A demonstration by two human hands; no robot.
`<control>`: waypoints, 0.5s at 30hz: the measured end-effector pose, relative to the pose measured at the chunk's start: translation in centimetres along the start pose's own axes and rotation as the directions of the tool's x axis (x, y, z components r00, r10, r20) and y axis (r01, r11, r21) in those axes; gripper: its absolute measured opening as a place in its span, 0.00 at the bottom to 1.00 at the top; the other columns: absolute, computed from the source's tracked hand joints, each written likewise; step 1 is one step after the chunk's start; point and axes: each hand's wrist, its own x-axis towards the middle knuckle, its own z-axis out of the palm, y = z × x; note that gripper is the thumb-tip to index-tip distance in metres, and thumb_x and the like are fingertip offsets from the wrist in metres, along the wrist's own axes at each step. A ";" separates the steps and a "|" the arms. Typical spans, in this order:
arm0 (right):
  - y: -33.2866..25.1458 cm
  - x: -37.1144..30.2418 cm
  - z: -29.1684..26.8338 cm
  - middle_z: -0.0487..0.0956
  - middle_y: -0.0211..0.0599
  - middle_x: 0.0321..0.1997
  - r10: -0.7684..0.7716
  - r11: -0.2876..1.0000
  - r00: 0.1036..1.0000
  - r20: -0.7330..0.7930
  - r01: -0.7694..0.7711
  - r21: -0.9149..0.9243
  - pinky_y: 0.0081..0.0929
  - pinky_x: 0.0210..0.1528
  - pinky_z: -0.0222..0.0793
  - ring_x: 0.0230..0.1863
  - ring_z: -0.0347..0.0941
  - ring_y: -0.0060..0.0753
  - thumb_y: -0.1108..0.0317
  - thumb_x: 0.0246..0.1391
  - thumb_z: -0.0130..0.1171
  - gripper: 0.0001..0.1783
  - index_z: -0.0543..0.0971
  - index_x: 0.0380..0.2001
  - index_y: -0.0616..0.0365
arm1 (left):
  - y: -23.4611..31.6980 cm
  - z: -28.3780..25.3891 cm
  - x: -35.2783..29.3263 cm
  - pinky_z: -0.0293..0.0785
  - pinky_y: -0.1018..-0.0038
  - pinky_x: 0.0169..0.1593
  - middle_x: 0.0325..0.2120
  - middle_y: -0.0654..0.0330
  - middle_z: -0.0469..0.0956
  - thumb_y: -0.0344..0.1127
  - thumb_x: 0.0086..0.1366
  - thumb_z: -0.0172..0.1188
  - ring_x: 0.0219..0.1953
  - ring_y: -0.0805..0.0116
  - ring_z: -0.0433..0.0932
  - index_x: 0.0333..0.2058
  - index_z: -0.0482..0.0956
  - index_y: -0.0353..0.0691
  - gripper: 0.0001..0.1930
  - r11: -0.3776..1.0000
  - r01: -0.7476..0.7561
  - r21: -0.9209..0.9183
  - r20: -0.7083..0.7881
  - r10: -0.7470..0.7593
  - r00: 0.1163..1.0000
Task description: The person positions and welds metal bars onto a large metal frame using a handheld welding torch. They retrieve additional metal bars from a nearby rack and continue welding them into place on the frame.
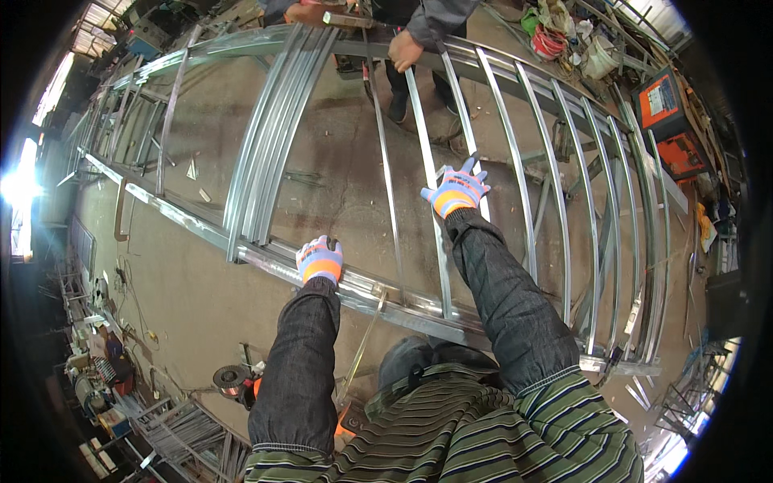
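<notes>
A long curved metal frame (419, 310) of galvanised rails and thin cross bars lies over the concrete floor. My left hand (320, 258), in a grey and orange glove, rests on the frame's near rail. Farther out, my right hand (456, 189), gloved the same way, lies with fingers spread on one of the cross bars (475, 173). At the far rail another person's bare hand (404, 50) grips a cross bar, and their dark shoes stand on the floor beneath.
A bundle of loose metal strips (270, 137) lies across the frame at left. Orange machines (672, 121) stand at the right, cluttered tools and cables at the top right. A wire spool (231, 377) and stacked bars (181, 435) sit at lower left.
</notes>
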 end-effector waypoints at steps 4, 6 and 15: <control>0.4 0.2 0.6 0.60 0.52 0.76 -0.079 0.997 0.997 0.005 0.079 0.011 0.78 0.65 0.55 0.72 0.58 0.69 0.26 0.44 0.61 0.51 0.73 0.66 0.46 | -0.1 -0.8 -0.2 0.75 0.57 0.54 0.44 0.50 0.84 0.54 0.63 0.57 0.50 0.49 0.82 0.46 0.84 0.44 0.22 0.997 -0.035 -0.073 0.029 0.037 0.999; 0.6 0.3 0.9 0.65 0.50 0.73 -0.108 0.994 0.994 -0.029 0.109 0.019 0.80 0.64 0.55 0.71 0.61 0.66 0.27 0.44 0.60 0.50 0.74 0.65 0.47 | -0.1 -0.7 -0.1 0.74 0.58 0.55 0.47 0.48 0.83 0.52 0.64 0.57 0.51 0.47 0.81 0.49 0.83 0.44 0.23 0.988 -0.017 -0.154 0.078 0.030 0.997; 1.0 0.3 0.9 0.62 0.49 0.75 -0.088 0.992 0.993 -0.074 0.094 0.082 0.72 0.67 0.55 0.73 0.59 0.66 0.26 0.42 0.64 0.51 0.74 0.65 0.46 | -0.9 0.9 0.9 0.76 0.57 0.49 0.42 0.52 0.85 0.50 0.66 0.58 0.45 0.49 0.83 0.44 0.85 0.48 0.17 0.992 -0.008 -0.125 -0.038 0.003 0.999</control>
